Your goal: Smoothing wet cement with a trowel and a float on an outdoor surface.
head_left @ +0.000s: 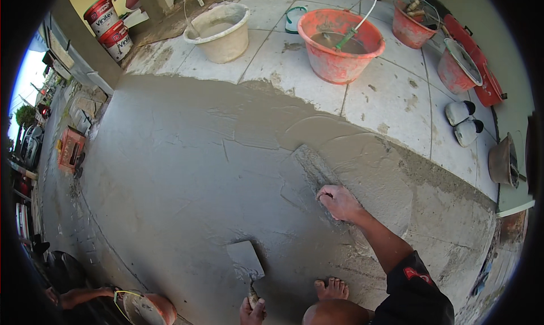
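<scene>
Gripping float (310,163): right hand (339,202) curled; left hand (253,312) curled around trowel (246,259).

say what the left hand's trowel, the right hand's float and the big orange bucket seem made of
Trowel: likely metal; its blade is thin, flat and mostly smooth grey. Float: perhaps metal or wood; a rough grey coating hides which. Orange bucket: probably plastic, dull and smeared, with thick rim and body-deep-looking colour.

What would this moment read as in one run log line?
left hand: grips trowel by handle | right hand: holds long float on wet cement | beyond: large orange bucket on white tiles
</scene>
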`<action>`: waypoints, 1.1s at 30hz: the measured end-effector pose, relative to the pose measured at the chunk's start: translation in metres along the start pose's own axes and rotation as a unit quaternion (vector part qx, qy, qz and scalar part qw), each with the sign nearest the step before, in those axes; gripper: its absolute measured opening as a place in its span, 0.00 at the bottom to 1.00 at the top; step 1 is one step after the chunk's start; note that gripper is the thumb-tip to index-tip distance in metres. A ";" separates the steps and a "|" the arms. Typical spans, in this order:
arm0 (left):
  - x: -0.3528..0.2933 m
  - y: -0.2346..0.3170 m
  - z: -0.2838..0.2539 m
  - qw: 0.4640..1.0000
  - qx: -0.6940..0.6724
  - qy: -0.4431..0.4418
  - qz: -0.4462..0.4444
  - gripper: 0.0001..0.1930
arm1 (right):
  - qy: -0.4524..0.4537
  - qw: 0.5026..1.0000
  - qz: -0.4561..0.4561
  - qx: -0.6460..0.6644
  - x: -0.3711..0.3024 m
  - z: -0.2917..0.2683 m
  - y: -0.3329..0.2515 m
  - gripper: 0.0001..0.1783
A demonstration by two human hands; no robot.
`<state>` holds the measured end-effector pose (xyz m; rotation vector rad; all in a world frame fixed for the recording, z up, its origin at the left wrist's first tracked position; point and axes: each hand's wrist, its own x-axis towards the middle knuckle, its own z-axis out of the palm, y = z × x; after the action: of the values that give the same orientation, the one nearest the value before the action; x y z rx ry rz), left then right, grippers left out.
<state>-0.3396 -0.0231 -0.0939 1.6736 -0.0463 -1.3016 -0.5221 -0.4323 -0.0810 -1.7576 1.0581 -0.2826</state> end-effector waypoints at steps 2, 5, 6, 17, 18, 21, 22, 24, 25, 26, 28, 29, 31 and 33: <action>-0.002 0.009 0.004 1.000 -0.005 -0.010 -0.012 0.10 | 0.082 0.988 0.106 0.079 -0.007 -0.027 0.004 0.14; -0.013 0.019 0.010 1.000 -0.011 0.008 0.001 0.09 | 0.245 0.951 0.140 0.129 -0.049 -0.080 0.044 0.13; -0.014 0.009 0.003 1.000 -0.016 -0.004 0.003 0.09 | 0.307 0.928 0.153 0.148 -0.071 -0.097 0.060 0.12; -0.008 0.030 0.015 0.999 0.047 -0.023 -0.009 0.13 | 0.179 0.936 0.193 0.234 -0.204 -0.032 0.069 0.09; -0.014 0.039 0.020 0.994 0.075 -0.031 0.070 0.14 | 0.127 0.949 0.193 0.215 -0.198 -0.020 0.055 0.10; -0.017 0.039 0.014 0.993 0.075 -0.041 0.075 0.15 | 0.027 0.963 0.199 0.181 -0.166 0.013 0.033 0.11; -0.013 0.035 0.010 0.998 0.044 -0.040 0.005 0.16 | -0.003 0.964 0.211 0.159 -0.153 0.019 0.023 0.12; -0.010 0.023 0.006 0.998 0.047 -0.036 0.014 0.15 | 0.012 0.982 0.158 0.099 -0.134 0.030 0.020 0.13; -0.007 0.018 0.003 0.998 0.047 -0.031 0.025 0.14 | 0.026 0.994 0.103 0.036 -0.128 0.032 0.021 0.13; -0.005 0.014 0.000 0.998 0.050 -0.031 0.023 0.14 | 0.026 0.993 0.105 0.038 -0.123 0.030 0.025 0.13; 0.000 0.008 -0.004 0.998 0.065 -0.006 0.009 0.13 | 0.089 0.991 0.062 -0.074 -0.120 0.016 0.037 0.14; 0.004 0.004 -0.005 0.998 0.068 -0.005 0.006 0.13 | 0.088 0.991 0.066 -0.072 -0.120 0.007 0.042 0.14; 0.008 -0.004 -0.007 0.999 0.040 -0.002 0.021 0.11 | 0.158 0.984 0.048 -0.065 -0.127 -0.021 0.052 0.13; 0.009 0.009 0.006 0.998 0.058 -0.026 0.028 0.11 | 0.190 0.967 0.172 0.003 -0.144 -0.058 0.067 0.13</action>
<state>-0.3359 -0.0367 -0.0945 1.7241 -0.2022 -1.3228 -0.6780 -0.3660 -0.0715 -1.5106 1.6125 -0.4122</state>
